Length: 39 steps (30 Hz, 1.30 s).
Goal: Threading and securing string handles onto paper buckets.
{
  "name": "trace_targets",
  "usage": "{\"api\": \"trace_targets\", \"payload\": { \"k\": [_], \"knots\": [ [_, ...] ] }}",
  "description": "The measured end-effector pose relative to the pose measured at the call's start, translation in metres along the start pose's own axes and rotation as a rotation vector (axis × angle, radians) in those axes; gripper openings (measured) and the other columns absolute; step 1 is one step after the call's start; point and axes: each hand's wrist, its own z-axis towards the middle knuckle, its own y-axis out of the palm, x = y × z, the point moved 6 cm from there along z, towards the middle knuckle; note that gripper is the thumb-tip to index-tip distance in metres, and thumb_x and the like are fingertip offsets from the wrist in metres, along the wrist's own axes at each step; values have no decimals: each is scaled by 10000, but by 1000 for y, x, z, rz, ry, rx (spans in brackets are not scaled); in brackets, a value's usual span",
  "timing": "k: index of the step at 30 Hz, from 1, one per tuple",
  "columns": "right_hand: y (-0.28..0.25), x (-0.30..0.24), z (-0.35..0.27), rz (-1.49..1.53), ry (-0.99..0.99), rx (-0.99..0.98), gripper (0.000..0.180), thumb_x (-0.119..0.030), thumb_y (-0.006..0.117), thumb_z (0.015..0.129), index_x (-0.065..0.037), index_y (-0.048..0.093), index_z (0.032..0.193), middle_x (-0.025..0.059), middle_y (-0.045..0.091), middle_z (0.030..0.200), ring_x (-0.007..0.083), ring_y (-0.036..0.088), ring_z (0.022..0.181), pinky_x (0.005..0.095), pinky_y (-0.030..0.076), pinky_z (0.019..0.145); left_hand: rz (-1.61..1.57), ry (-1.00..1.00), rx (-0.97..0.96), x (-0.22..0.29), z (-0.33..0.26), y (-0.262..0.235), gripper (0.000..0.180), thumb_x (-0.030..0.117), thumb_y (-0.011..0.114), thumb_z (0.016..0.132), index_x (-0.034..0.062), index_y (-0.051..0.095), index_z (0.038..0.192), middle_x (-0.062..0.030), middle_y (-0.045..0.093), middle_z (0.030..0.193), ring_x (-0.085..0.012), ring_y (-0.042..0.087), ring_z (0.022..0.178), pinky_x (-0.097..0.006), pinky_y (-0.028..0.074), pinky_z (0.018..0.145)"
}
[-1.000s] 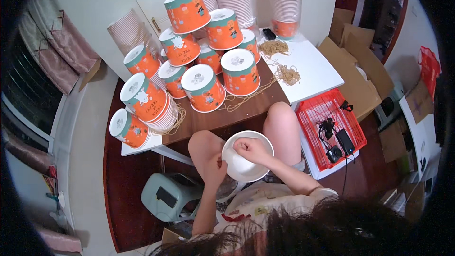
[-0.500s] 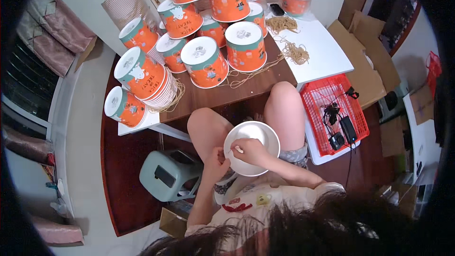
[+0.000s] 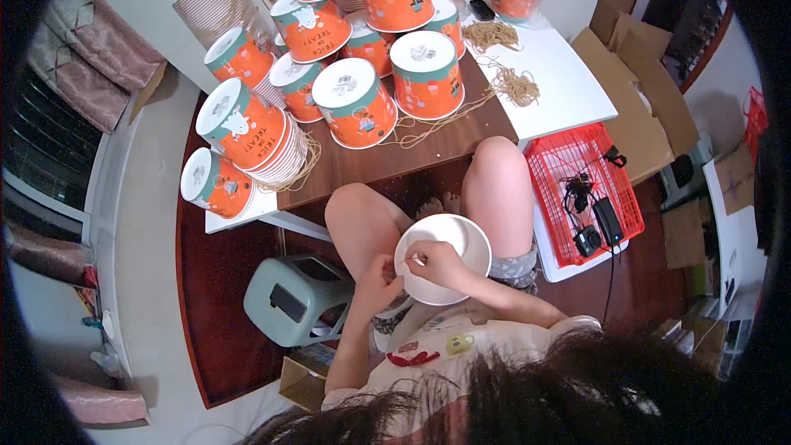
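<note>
A round bucket (image 3: 463, 241), white inside, sits tilted between my thighs with its mouth up. My left hand (image 3: 377, 287) is closed at its left rim, fingers and thumb gripping the wall. Over the mouth, my right hand (image 3: 438, 265) reaches in close to that rim with its fingertips pinched. Whatever lies in the pinch is too small to make out. The fingertips of both hands almost meet at the rim. On the table ahead, several orange paper buckets (image 3: 354, 119) with teal bands stand upside down in a pile.
Tan cord (image 3: 516, 86) lies bundled on the white tabletop (image 3: 568, 99), with strands across the brown board (image 3: 461, 144). A red basket (image 3: 634, 218) with black adapters stands right of my knee. A grey-green stool (image 3: 272, 280) is at the left, a cardboard box (image 3: 305, 379) beside it.
The white bucket and both hands have shifted slightly right in the picture. My right hand stays pinched by the left rim. The pile on the table sits slightly higher in the picture.
</note>
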Motion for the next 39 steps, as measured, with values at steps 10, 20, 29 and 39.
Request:
{"api": "trace_targets", "payload": {
  "k": [10, 20, 29, 39],
  "knots": [
    [5, 0, -2, 5, 29, -12, 120, -194, 595, 699, -91, 594, 762, 112, 600, 664, 267, 593, 586, 357, 467, 535, -88, -18, -27, 5, 0, 2, 315, 39, 558, 722, -32, 456, 1011, -125, 571, 871, -149, 583, 697, -265, 502, 593],
    [8, 0, -3, -37, 9, -4, 132, -197, 603, 685, -79, 589, 741, 109, 583, 634, 257, 581, 562, 346, 458, 520, -124, -5, -18, 2, 2, 3, 320, 5, 563, 729, -16, 445, 1026, -84, 569, 826, -123, 558, 648, -234, 480, 525],
    [9, 1, 0, -39, 22, -16, 152, -219, 581, 700, -71, 589, 733, 135, 588, 622, 294, 583, 558, 378, 463, 526, -114, -10, -27, 1, 1, 3, 297, 29, 561, 737, -36, 454, 1007, -118, 574, 853, -135, 582, 675, -248, 498, 557],
    [13, 5, 0, -35, 11, -8, 147, -206, 578, 697, -62, 590, 727, 148, 582, 615, 300, 576, 541, 380, 459, 529, -145, -8, -33, 10, 0, 3, 285, 32, 559, 746, -33, 452, 1002, -108, 563, 859, -129, 579, 659, -243, 496, 548]
  ]
}}
